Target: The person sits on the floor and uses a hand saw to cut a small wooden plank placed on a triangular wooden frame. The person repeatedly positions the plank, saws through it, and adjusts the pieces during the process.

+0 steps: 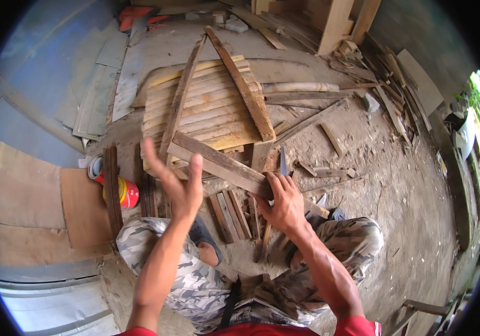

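My right hand (285,204) is closed around the near right end of a short wooden board (217,165), which slants up to the left in front of me. My left hand (179,187) is raised beside the board's far left end, fingers spread and holding nothing. Behind the board lies a slatted wooden panel (209,103). Two long wooden strips, a left one (186,84) and a right one (241,84), rest on it, their far ends close together. A saw blade (283,161) shows just beyond my right hand; its handle is hidden.
Several short wood pieces (230,215) lie between my feet. A red and yellow container (128,193) stands at the left beside dark upright boards (112,190). Scrap timber (394,84) is heaped along the right wall. A pale pole (301,87) lies right of the panel.
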Demonstrator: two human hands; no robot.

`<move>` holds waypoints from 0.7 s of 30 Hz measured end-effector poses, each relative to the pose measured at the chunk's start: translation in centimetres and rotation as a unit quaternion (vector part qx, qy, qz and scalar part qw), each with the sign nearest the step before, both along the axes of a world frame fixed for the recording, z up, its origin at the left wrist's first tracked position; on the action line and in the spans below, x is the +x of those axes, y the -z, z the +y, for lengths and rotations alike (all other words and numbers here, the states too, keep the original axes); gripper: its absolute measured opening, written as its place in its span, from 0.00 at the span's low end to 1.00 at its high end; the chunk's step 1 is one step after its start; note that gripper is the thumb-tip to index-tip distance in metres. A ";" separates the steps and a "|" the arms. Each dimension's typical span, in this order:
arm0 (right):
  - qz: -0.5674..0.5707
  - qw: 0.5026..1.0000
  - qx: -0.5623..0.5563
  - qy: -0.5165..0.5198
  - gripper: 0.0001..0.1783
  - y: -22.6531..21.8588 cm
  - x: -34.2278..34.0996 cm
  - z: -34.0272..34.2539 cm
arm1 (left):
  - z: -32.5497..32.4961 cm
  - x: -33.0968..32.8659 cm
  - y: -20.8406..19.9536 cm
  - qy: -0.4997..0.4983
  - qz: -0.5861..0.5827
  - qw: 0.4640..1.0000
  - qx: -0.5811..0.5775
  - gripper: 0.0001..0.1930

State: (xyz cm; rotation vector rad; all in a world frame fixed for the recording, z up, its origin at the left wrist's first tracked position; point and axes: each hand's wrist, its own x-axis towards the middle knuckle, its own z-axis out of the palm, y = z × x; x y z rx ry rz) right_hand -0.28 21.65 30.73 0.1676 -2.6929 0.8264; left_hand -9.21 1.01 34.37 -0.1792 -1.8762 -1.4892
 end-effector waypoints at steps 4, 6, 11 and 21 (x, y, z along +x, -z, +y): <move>0.010 0.997 0.068 -0.037 0.33 -0.1 0.8 1.6 | -2.2 1.2 -2.1 0.015 0.082 0.896 -0.437 0.56; -0.038 0.991 0.102 -0.074 0.32 0.4 1.5 2.0 | -1.4 3.0 -2.4 0.133 -0.050 0.800 -0.583 0.55; -0.097 0.958 0.187 -0.196 0.24 3.2 3.0 0.7 | 1.4 6.0 5.1 0.355 -0.260 0.613 -0.656 0.54; -0.040 0.950 0.241 -0.194 0.29 8.3 6.2 0.0 | 1.5 7.4 12.3 0.453 -0.377 0.647 -0.484 0.37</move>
